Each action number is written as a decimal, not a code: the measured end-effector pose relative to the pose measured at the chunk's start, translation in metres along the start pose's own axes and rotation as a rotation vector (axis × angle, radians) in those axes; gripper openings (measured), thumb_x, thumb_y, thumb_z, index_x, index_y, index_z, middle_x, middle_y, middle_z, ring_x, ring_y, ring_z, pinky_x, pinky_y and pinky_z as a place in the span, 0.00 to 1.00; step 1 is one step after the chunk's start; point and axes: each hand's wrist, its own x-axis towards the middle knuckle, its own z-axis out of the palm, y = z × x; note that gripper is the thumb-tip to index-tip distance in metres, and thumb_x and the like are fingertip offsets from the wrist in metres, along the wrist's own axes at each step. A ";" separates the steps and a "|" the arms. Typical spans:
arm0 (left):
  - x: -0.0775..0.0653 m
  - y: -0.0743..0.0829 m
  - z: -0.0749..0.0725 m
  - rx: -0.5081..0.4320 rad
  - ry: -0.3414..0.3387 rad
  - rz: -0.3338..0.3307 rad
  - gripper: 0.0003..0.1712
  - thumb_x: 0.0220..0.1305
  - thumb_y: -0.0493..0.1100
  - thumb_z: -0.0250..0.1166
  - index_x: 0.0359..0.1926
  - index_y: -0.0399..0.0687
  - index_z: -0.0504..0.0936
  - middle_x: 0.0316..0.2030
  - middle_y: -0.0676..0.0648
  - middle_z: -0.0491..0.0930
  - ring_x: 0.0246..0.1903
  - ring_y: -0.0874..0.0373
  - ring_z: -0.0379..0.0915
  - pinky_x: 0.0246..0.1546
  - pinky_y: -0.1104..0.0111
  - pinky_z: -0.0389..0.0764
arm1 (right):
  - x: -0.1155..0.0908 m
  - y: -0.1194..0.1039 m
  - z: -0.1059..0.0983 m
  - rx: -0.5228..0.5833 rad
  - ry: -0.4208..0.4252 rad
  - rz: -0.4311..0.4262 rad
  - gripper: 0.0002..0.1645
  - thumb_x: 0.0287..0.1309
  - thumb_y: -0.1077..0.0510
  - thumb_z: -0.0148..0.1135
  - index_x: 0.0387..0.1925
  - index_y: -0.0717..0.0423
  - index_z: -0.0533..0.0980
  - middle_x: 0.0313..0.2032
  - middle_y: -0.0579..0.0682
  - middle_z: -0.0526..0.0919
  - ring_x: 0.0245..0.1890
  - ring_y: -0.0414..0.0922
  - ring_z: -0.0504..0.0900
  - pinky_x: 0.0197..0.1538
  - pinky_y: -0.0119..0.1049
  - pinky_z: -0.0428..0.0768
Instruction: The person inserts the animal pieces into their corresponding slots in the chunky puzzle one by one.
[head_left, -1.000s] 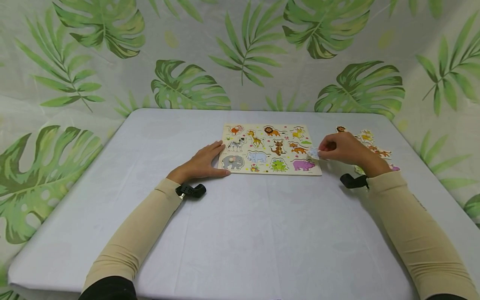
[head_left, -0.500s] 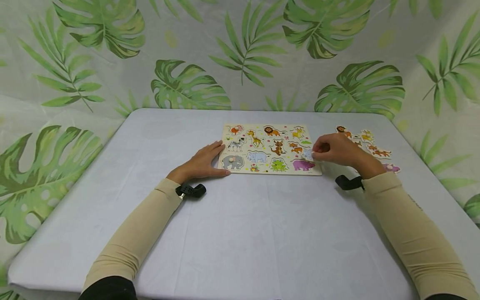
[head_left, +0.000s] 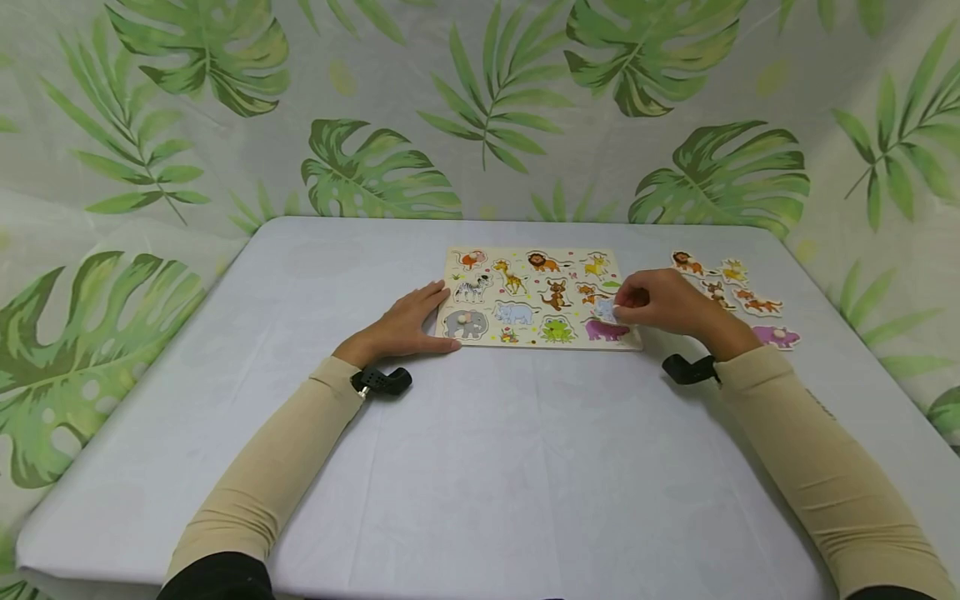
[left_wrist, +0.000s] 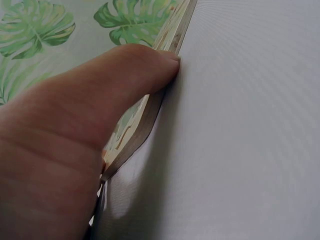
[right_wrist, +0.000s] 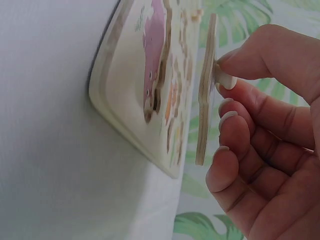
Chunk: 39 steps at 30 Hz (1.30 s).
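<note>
Just right of the frame's centre, the right hand [head_left: 667,308] has a pale blue puzzle piece [head_left: 604,310] over the right side of the animal board [head_left: 636,337], thumb and forefinger pinching its knob [right_wrist: 226,80]! The right wrist view catches the piece edge-on, clear of the board. Over at the board's left edge, the left hand [head_left: 405,323] lies with fingers extended, thumb against the near edge. An elephant piece [head_left: 465,324] sits in the board's lower left corner, and out to the right, loose pieces [head_left: 758,303] lie on the white tablecloth [head_left: 480,467].
</note>
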 end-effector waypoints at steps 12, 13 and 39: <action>-0.003 -0.001 -0.001 -0.004 0.005 -0.009 0.58 0.54 0.68 0.64 0.76 0.48 0.48 0.76 0.49 0.40 0.74 0.48 0.34 0.70 0.49 0.43 | 0.006 -0.009 0.005 0.006 0.002 -0.017 0.04 0.54 0.59 0.68 0.31 0.54 0.81 0.27 0.46 0.80 0.28 0.42 0.75 0.33 0.35 0.75; -0.002 -0.001 -0.001 -0.003 0.004 -0.009 0.59 0.54 0.69 0.64 0.76 0.48 0.48 0.76 0.49 0.40 0.74 0.48 0.34 0.70 0.49 0.44 | 0.006 -0.010 0.005 0.009 0.005 -0.028 0.04 0.55 0.58 0.68 0.31 0.55 0.81 0.27 0.46 0.81 0.27 0.42 0.75 0.33 0.35 0.75; 0.000 0.000 -0.001 -0.003 -0.004 0.009 0.59 0.54 0.68 0.64 0.76 0.46 0.48 0.76 0.47 0.40 0.74 0.47 0.34 0.70 0.48 0.43 | 0.022 -0.042 0.003 0.139 0.063 -0.133 0.06 0.57 0.56 0.68 0.32 0.55 0.81 0.27 0.47 0.81 0.26 0.43 0.75 0.31 0.32 0.75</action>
